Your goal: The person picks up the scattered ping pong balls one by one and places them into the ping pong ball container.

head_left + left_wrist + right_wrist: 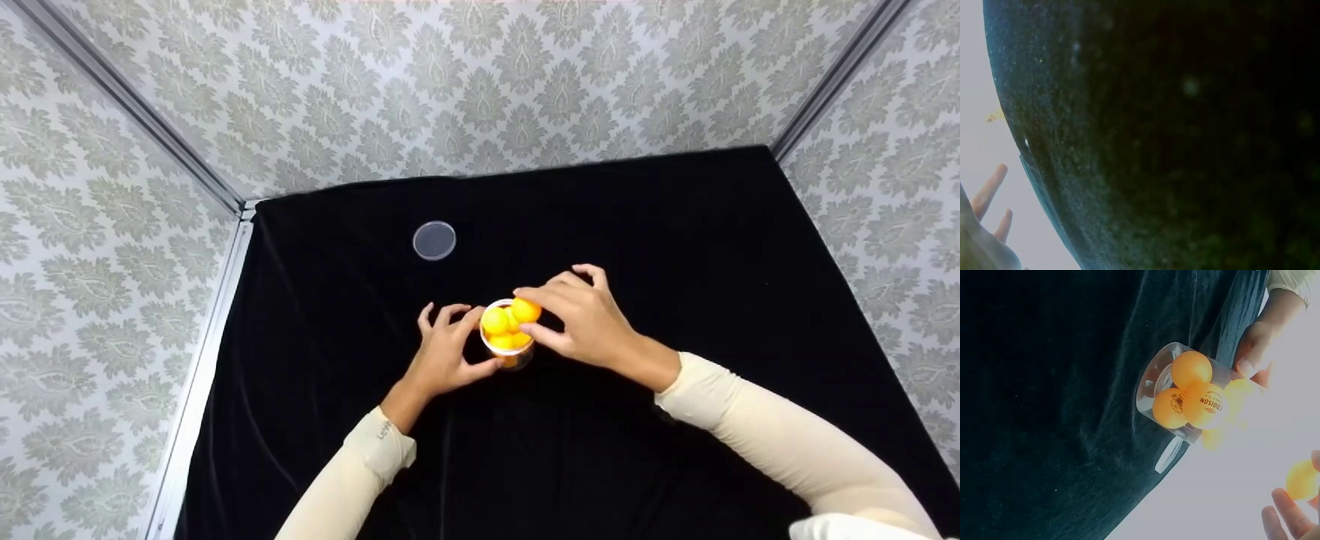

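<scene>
A clear plastic jar (1145, 391) full of orange ping-pong balls (1203, 405) stands on the black cloth in the middle of the head view. My left hand (442, 356) grips it from the left, thumb on the near side and index finger on the far side. Over the jar's mouth, my right hand (581, 315) pinches one orange ping-pong ball (526, 309) between thumb and index finger. In the right wrist view that ball appears apart from the jar. The left wrist view catches only some fingers (991, 191) at its lower left; the jar is out of it.
Behind the jar, slightly left, a round clear lid (434, 241) lies flat on the black cloth (660, 225). Patterned wall panels (480, 82) rise behind the table and at both sides, with metal frame bars (135, 97) at the corners.
</scene>
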`<state>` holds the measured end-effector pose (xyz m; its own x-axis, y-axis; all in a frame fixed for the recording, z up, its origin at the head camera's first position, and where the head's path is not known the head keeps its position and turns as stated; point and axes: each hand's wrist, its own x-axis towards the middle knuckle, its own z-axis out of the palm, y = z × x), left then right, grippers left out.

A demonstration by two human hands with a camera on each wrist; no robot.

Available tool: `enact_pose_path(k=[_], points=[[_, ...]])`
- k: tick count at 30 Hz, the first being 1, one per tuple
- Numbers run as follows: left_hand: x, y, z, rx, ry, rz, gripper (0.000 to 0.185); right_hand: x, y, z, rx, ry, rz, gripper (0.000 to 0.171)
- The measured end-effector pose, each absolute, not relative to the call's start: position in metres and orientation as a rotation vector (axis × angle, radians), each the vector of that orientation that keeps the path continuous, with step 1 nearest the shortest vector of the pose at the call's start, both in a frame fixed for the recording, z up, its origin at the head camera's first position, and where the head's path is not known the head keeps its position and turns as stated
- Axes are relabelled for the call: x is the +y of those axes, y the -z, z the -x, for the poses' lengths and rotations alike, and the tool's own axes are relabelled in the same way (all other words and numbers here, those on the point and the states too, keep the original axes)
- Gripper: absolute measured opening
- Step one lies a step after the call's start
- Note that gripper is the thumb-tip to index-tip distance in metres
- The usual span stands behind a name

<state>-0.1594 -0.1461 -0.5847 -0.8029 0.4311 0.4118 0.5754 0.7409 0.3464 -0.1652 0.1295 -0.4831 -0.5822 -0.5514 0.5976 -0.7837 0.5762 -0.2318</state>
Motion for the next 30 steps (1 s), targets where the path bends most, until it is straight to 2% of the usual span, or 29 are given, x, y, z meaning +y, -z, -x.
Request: enact_pose_path(k=[13, 30], points=[[-0.1464, 0.5846, 0.1596, -2.646, 0.682, 0.776, 0.086, 0.1283, 0.4806, 0.1655, -2.347, -0.656, -1.076, 0.048], [-0.1475, 0.5849, 0.1591, -2.644, 0.652, 0.781, 0.085, 0.1282, 0.4793, 0.1610, -2.315, -0.680, -1.063, 0.043]])
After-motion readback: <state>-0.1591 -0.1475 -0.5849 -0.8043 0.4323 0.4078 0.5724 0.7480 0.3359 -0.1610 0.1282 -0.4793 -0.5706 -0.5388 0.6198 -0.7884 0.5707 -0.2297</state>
